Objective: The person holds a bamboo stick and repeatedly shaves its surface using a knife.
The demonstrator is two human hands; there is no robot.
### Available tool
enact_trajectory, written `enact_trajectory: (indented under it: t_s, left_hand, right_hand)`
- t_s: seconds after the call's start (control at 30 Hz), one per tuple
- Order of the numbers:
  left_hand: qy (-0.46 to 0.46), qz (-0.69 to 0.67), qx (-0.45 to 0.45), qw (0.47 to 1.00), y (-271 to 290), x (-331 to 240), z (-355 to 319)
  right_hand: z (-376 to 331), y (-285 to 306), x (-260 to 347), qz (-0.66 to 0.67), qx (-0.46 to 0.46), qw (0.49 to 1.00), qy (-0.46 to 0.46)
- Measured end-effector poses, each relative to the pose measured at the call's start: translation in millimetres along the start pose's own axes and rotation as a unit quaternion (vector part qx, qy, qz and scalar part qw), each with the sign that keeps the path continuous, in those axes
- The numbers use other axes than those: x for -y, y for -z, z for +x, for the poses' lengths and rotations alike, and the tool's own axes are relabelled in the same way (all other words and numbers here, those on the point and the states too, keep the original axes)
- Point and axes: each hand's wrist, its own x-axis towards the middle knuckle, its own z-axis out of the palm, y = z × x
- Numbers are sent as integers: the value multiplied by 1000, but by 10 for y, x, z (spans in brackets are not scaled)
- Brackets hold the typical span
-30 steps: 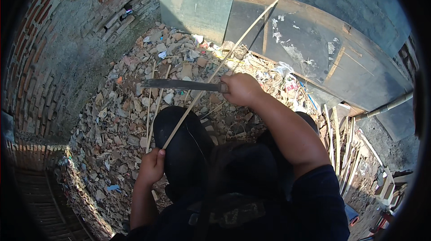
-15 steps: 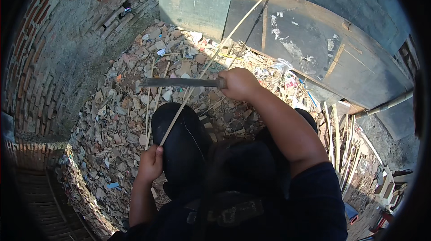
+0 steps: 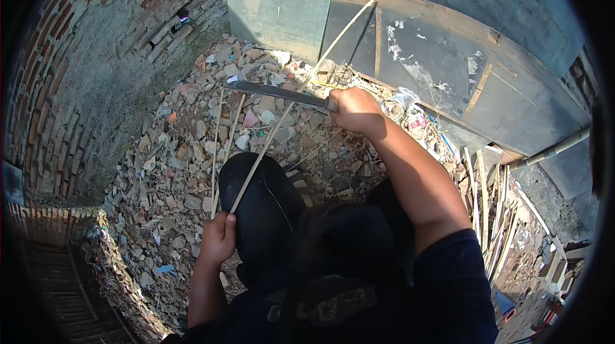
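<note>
My left hand grips the near end of a long thin bamboo strip that runs up and to the right toward the grey wall. A long dark knife is held by its handle in my right hand, with the blade pointing left and lying across the strip. My dark-trousered knee sits under the strip, between both hands.
Broken brick and stone rubble covers the ground. A curved brick wall stands at the left. A dark metal sheet leans at the upper right. Several split bamboo strips lie at the right, two more on the rubble.
My right hand and the knife have moved slightly up along the strip. The left hand keeps its grip in the same place.
</note>
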Motion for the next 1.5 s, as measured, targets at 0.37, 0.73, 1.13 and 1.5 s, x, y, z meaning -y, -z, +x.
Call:
enact_trajectory:
  t_s: [0.37,0.73,1.13,1.5]
  left_hand:
    - [19,-35,8,999,-19,16,-13]
    - [1,-30,-7,1000,-24,61,-33]
    - [3,-45,3,999,-38,117,-69]
    - [60,-75,72,993,178,121,-268]
  right_hand:
    - [44,31,-153,5,-51,998,-25]
    - [-108,71,368,-115,-18,986,122]
    - [-142,180,254,-41,-43,993,98]
    - [-102,390,-340,50,-150,975,-159]
